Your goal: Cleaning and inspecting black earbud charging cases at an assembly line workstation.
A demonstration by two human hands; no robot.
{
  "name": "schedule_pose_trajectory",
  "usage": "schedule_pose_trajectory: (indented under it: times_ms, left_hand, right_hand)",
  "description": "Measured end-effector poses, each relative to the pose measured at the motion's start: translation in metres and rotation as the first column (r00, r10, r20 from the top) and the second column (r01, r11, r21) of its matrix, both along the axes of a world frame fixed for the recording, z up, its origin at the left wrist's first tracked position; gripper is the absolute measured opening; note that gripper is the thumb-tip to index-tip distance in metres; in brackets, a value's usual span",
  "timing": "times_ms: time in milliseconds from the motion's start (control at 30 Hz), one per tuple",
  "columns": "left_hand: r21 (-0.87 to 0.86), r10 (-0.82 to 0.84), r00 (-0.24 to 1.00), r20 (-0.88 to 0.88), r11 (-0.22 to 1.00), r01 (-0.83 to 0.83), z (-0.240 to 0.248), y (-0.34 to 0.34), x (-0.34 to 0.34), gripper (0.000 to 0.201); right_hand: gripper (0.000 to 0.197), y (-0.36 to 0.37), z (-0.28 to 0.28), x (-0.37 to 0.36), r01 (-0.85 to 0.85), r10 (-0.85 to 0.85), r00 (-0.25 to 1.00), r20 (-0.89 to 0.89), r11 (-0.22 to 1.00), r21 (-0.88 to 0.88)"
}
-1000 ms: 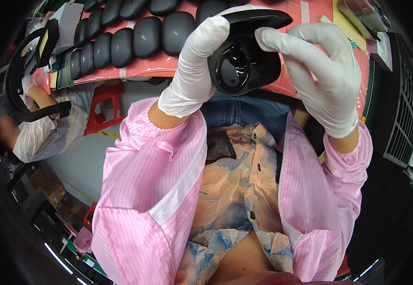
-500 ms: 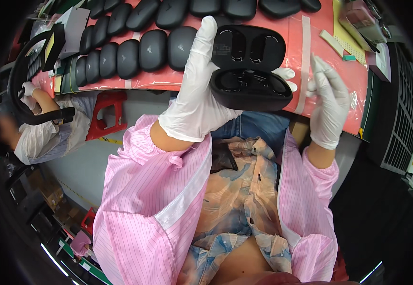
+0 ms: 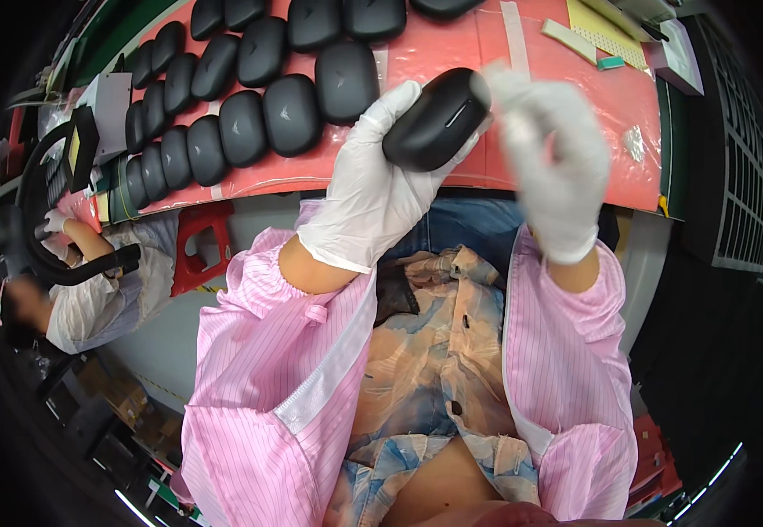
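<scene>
A black, rounded earbud charging case (image 3: 434, 121), its lid closed, lies tilted in my white-gloved left hand (image 3: 374, 180). The thumb runs along its left side and the fingers are largely hidden beneath. A small pale slit shows on the face turned toward me. My right hand (image 3: 561, 162), also gloved in white, hovers just beyond the case's right end. Motion blurs its fingers, so whether they touch the case or hold anything cannot be made out.
Rows of similar black cases (image 3: 292, 114) cover the left part of the pink table mat (image 3: 452, 44). A pale strip (image 3: 568, 40) and a small teal block (image 3: 611, 63) lie at the right. A black ring-shaped frame (image 3: 25, 189) and another person (image 3: 122, 290) are at the left.
The case was open, its lid up, and is now closed and turned. My left hand has rotated it. My right hand has come in from the right, near the case's end.
</scene>
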State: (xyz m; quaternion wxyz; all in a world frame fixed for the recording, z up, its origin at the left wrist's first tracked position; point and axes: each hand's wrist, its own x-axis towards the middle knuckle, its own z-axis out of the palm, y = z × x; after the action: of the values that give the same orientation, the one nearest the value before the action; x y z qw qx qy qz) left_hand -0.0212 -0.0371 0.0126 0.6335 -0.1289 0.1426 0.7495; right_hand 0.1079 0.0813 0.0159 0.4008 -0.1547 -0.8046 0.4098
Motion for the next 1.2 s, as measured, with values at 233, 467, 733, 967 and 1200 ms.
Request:
schedule_pose_trajectory:
  times_ms: [233, 467, 733, 967, 1200]
  left_hand:
    - [-0.298, -0.065, 0.965, -0.253, 0.954, -0.014, 0.011, -0.001, 0.008, 0.028]
    - [-0.029, -0.25, 0.93, -0.269, 0.967, 0.252, -0.012, -0.01, -0.005, 0.037]
    - [-0.134, -0.118, 0.231, -0.966, 0.989, -0.054, 0.006, -0.002, 0.018, 0.085]
    - [-0.058, -0.165, -0.506, -0.846, 0.974, -0.22, -0.002, 0.0, 0.012, 0.084]
    - [0.158, 0.055, -0.494, -0.868, 0.973, -0.17, 0.018, -0.002, 0.014, 0.079]
  right_hand:
    - [0.035, -0.002, 0.006, 0.005, 0.077, -0.097, 0.989, 0.113, 0.982, 0.17]
    - [0.032, 0.004, -0.012, 0.01, -0.144, 0.16, 0.987, -0.008, 0.864, -0.482]
    - [0.036, 0.004, -0.012, 0.024, -0.075, -0.017, 0.996, -0.087, 0.361, -0.93]
    - [0.022, -0.026, 0.004, 0.01, 0.033, -0.071, 0.979, 0.189, 0.979, 0.199]
    - [0.025, -0.028, -0.021, 0.018, -0.227, 0.166, 0.968, -0.189, 0.245, -0.943]
